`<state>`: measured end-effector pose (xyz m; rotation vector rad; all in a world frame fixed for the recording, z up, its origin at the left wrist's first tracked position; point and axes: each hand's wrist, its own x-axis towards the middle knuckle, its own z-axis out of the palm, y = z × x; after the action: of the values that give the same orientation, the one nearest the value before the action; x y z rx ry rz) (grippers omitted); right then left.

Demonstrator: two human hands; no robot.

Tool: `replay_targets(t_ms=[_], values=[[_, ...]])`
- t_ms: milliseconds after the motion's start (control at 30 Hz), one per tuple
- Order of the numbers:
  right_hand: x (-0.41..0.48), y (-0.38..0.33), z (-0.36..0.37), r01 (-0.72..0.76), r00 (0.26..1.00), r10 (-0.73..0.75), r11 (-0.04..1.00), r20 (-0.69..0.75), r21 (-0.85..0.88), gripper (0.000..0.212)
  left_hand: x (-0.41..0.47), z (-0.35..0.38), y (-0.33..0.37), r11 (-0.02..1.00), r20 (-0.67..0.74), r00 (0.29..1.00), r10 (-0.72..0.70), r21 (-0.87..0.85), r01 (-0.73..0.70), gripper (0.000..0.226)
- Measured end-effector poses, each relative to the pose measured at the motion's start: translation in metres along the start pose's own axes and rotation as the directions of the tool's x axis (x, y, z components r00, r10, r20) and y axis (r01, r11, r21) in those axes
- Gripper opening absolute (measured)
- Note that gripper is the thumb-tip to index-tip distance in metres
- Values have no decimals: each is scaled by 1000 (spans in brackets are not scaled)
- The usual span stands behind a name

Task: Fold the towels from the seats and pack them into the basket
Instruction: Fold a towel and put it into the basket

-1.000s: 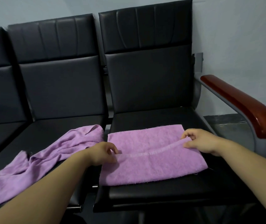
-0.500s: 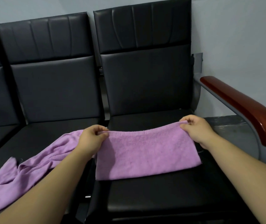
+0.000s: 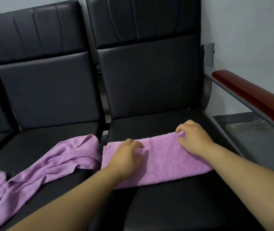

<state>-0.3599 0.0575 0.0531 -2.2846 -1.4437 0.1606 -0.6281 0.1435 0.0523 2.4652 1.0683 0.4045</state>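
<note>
Folded towel (image 3: pixel 163 162), purple, is being pinched right now at its far right corner between the curled fingers (image 3: pixel 180 129) and thumb of the right hand (image 3: pixel 193 139), and a small ridge of cloth is lifted there. On the other side, fingers (image 3: pixel 138 145) are seen loosely extended and a little spread over the towel's left part; they are blurred, so whether the cloth is pressed or only hovered over cannot be told. No cloth is gripped by the left hand (image 3: pixel 126 157). Both bare forearms are stretched in from the near edge. The folded towel is laid as a flat band across the front half of the right-hand seat (image 3: pixel 174 209), its left end at the gap between seats. Just beside it, on the middle seat (image 3: pixel 52 134), a second towel (image 3: pixel 49 167) of the same purple is left crumpled, trailing toward the near left. Further out, a red-brown armrest (image 3: pixel 253 100) is carried on a grey frame, and a pale wall (image 3: pixel 249 30) is seen behind.
</note>
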Motion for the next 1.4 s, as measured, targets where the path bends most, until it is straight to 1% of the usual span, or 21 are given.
replay_targets(t_ms=[33, 67, 133, 200, 267, 300, 367, 400, 433, 533, 600, 667, 767, 833, 867, 967, 1033, 1100, 1200, 1267, 1400], values=[[-2, -3, -1, 37, 999, -37, 999, 4, -5, 20, -3, 7, 11, 999, 51, 998, 37, -18, -36, 25], [-4, -6, -3, 60, 997, -60, 998, 45, 11, 20, -6, 13, 19, 998, 106, 992, 70, -9, -70, 27], [-9, -7, -6, 92, 974, -97, 995, 206, 34, 24, -12, 24, 30, 989, 206, 973, 101, 86, -121, 32], [-14, -8, -10, 119, 946, -110, 993, 304, -12, 34, -13, 26, 33, 970, 257, 964, 74, 205, -129, 38], [-20, -8, -17, 90, 944, -52, 991, 327, -101, 44, -10, 24, 34, 960, 272, 962, 10, 266, -85, 45], [-24, -10, -21, 85, 942, -27, 984, 335, -159, 43, -7, 23, 33, 957, 275, 961, -25, 285, -57, 49], [-35, -17, -30, 122, 925, -13, 957, 379, -264, 29, 0, 19, 29, 941, 267, 960, -86, 338, -9, 57], [-42, -21, -35, 141, 912, -15, 950, 410, -279, 21, 3, 18, 26, 928, 257, 959, -119, 371, 16, 59], [-51, -26, -39, 165, 897, -33, 950, 442, -264, 18, 5, 16, 23, 911, 243, 958, -154, 410, 43, 60], [-77, -35, -37, 229, 849, -129, 964, 512, -137, 18, 7, 8, 20, 865, 182, 956, -231, 488, 116, 57], [-89, -38, -30, 253, 849, -185, 965, 494, -74, 13, 1, 5, 23, 890, 156, 952, -262, 422, 176, 55], [-94, -36, -23, 272, 863, -227, 961, 450, -37, 7, -11, 7, 25, 942, 166, 955, -244, 273, 193, 50], [-96, -29, -18, 259, 891, -247, 966, 381, 22, 15, -36, 8, 29, 996, 258, 962, -90, 25, 86, 42], [-99, -23, -15, 247, 903, -253, 967, 346, 62, 21, -54, 4, 35, 991, 306, 952, 19, -134, 23, 35], [-101, -21, -16, 238, 903, -256, 967, 345, 94, 21, -63, 3, 37, 983, 321, 945, 61, -182, -2, 32], [-111, -18, -21, 220, 873, -277, 958, 401, 184, 26, -78, -3, 37, 962, 325, 936, 132, -270, -42, 44], [-117, -17, -23, 230, 862, -294, 953, 412, 199, 32, -81, -8, 35, 953, 251, 959, 128, -300, -49, 46], [-122, -17, -18, 247, 875, -297, 953, 381, 176, 36, -81, -11, 34, 949, 153, 981, 119, -306, -68, 42], [-127, -18, -8, 264, 916, -286, 958, 283, 114, 32, -80, -16, 35, 936, 65, 993, 97, -345, -69, 29], [-127, -20, -9, 249, 938, -266, 963, 223, 101, 29, -79, -23, 33, 933, 12, 998, 55, -356, -47, 22], [-117, -28, -35, 214, 969, -235, 952, 75, 218, 26, -74, -43, 28, 932, -135, 989, -55, -362, 3, 19]])
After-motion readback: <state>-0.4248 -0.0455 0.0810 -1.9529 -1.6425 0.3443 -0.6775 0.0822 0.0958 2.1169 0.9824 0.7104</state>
